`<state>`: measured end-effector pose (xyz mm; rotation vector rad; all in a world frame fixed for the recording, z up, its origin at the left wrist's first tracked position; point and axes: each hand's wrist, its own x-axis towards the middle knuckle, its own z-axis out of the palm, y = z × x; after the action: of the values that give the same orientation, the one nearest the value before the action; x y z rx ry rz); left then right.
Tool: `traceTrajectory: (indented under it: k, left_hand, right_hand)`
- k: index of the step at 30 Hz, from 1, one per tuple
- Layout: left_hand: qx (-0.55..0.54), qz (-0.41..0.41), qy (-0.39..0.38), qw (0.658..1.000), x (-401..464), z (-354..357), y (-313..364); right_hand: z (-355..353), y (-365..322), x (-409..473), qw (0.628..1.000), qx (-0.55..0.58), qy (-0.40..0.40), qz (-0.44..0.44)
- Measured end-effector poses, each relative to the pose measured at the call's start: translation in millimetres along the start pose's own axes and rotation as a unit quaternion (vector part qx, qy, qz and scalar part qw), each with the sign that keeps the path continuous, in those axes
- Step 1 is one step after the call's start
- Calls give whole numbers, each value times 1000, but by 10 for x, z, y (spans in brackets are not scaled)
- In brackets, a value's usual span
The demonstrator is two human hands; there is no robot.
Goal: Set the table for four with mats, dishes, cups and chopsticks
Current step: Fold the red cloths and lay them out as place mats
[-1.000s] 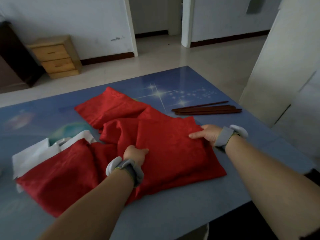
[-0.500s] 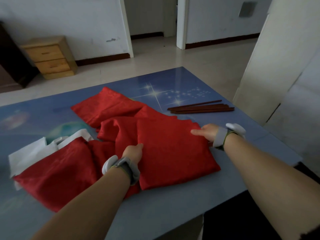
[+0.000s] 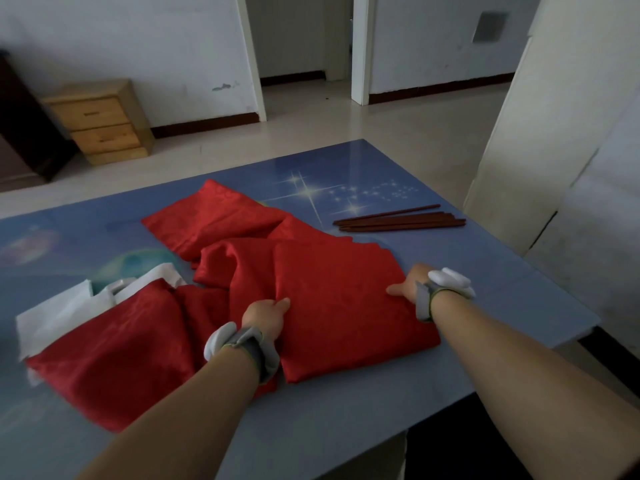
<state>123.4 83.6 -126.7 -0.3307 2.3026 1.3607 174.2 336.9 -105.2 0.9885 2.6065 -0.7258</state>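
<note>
Several red cloth mats lie overlapping on the blue table (image 3: 311, 427). The nearest red mat (image 3: 346, 306) lies flat in front of me. My left hand (image 3: 265, 315) pinches its left edge, thumb on top. My right hand (image 3: 410, 284) holds its right edge, thumb laid on the cloth and fingers hidden below. A second mat (image 3: 214, 220) lies farther back, a crumpled one (image 3: 235, 265) is in the middle, and another (image 3: 114, 348) is at the near left. Dark wooden chopsticks (image 3: 398, 221) lie in a bundle at the far right.
White cloth (image 3: 62, 313) sticks out from under the left mat. The table's right edge is close to my right wrist, next to a white wall panel (image 3: 554, 133). A wooden drawer cabinet (image 3: 100, 119) stands by the far wall.
My left hand has come off the bunched middle of the cloth and now pinches the nearest mat's left edge. That mat lies flatter and squarer. My right hand stays at its right edge.
</note>
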Motion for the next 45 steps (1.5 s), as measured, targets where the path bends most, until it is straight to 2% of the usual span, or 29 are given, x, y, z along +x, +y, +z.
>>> traceTrajectory:
  k: [4,7,9,12,14,16,18,20,24,27,29,31,32,34,35,36,38,41,45]
  left_hand:
    - [-14,-16,4,1000,-50,-20,5]
    - [-62,7,-26,998,-71,-25,-69]
    - [-69,39,-45,996,-142,-33,-43]
    - [-91,118,-17,989,-180,-49,92]
    - [-137,144,-2,980,-205,-72,205]
    - [-196,130,-33,971,-203,-95,300]
    - [-234,120,-98,960,-174,-91,407]
    - [-216,148,-113,959,-127,-67,502]
    - [-219,182,-19,958,99,-46,770]
    - [-160,176,25,971,210,20,848]
    - [-25,193,12,981,168,99,761]
    - [123,216,-45,968,93,178,569]
    - [212,223,-76,948,69,204,464]
    - [387,226,-112,887,39,209,305]
    - [441,224,-121,861,38,203,253]
    - [465,222,-125,848,40,186,224]
    - [473,218,-116,846,41,152,233]
    - [483,217,-100,843,0,66,267]
    - [444,225,-80,864,39,-90,222]
  right_hand:
    - [15,-30,-21,999,-4,-45,4]
    - [61,-38,-23,995,64,-61,-43]
    - [53,-94,-88,990,101,-7,-96]
    - [17,-216,-138,977,130,110,-128]
    - [-53,-287,-154,965,174,139,-139]
    - [-151,-364,-135,945,250,155,-143]
    - [-245,-444,-72,919,330,176,-123]
    - [-337,-492,-19,908,351,206,-102]
    - [-480,-541,172,892,391,222,-58]
    - [-557,-532,323,868,442,227,0]
    - [-554,-501,401,836,520,174,25]
    - [-519,-456,385,792,590,137,74]
    - [-484,-418,377,797,582,131,92]
    - [-380,-360,340,840,525,90,107]
    - [-312,-335,353,882,453,70,109]
    - [-251,-298,331,901,420,55,96]
    - [-171,-301,249,900,426,28,89]
    - [-114,-383,219,933,343,49,97]
    - [-153,-364,211,955,272,77,92]
